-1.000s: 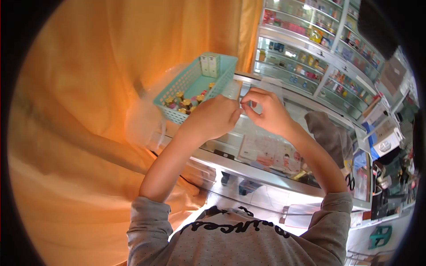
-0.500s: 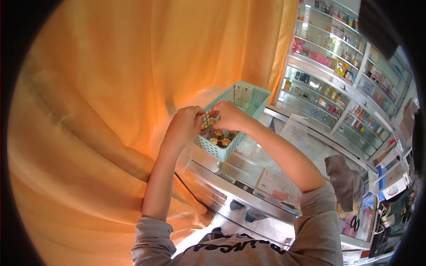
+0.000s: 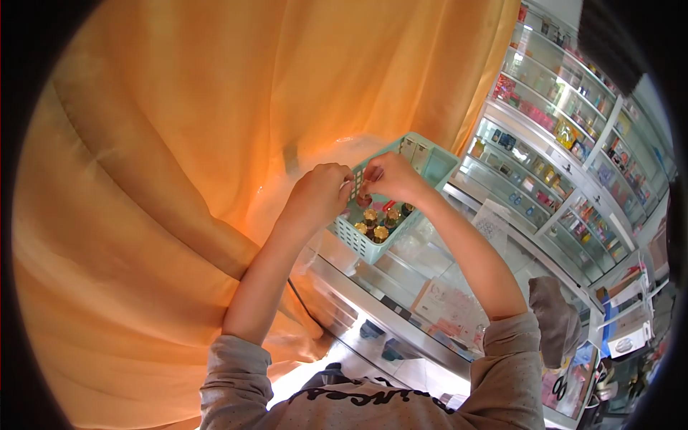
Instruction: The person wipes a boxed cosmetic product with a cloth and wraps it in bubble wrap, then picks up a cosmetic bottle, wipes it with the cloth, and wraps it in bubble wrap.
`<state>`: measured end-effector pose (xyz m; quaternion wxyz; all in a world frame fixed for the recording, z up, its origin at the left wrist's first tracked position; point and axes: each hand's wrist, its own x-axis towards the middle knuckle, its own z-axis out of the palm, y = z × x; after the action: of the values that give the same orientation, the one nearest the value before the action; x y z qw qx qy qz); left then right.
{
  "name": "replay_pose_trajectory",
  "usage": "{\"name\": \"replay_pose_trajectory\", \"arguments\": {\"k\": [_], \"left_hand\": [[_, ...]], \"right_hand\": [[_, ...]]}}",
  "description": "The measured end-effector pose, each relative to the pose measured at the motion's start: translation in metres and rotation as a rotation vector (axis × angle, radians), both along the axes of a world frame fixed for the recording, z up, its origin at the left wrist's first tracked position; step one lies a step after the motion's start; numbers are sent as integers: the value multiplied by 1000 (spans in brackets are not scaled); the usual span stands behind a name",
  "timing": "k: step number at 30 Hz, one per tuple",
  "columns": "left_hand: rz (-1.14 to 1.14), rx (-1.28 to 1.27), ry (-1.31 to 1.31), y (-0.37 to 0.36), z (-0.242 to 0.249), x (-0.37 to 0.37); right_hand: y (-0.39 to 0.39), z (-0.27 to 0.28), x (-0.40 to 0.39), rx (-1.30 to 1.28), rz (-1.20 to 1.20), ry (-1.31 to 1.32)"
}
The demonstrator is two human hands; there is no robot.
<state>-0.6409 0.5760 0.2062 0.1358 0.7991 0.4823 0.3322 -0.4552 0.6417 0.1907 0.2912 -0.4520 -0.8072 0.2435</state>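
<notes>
A mint-green plastic basket [image 3: 369,247] with perforated sides sits on the glass counter. Several small dark bottles [image 3: 380,233] with gold flower-like caps stand in its near end. Over the basket, my right hand [image 3: 393,178] is closed, its fingertips pinching a small reddish piece [image 3: 364,201] whose kind I cannot make out. My left hand [image 3: 320,192] is at the basket's left rim with its fingers curled and pressed together; what they hold, if anything, is hidden. Pale boxes [image 3: 414,152] stand at the basket's far end.
An orange curtain [image 3: 165,143] hangs close along the left. Clear plastic wrap [image 3: 344,150] lies behind the basket. On the glass counter [image 3: 401,276], a grey cloth [image 3: 554,322] lies to the right. Stocked glass shelves [image 3: 545,143] rise beyond.
The view has shifted, so the basket appears farther right. Both hands stay at the basket; my right fingers have lifted slightly, and a small reddish piece shows below them.
</notes>
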Motion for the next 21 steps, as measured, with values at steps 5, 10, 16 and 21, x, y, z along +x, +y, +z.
{"name": "replay_pose_trajectory", "arguments": {"k": [5,10,16,21], "left_hand": [[6,123,101,0,-6,4],[-10,20,76,-1,1,4],[16,32,58,1,-4,7],[25,64,90,1,-4,7]], "right_hand": [[-2,-11,-2,61,-3,-17],[-26,26,8,42,73,-80],[-32,16,13,-143,200,-230],[-18,9,27,-43,162,-159]]}}
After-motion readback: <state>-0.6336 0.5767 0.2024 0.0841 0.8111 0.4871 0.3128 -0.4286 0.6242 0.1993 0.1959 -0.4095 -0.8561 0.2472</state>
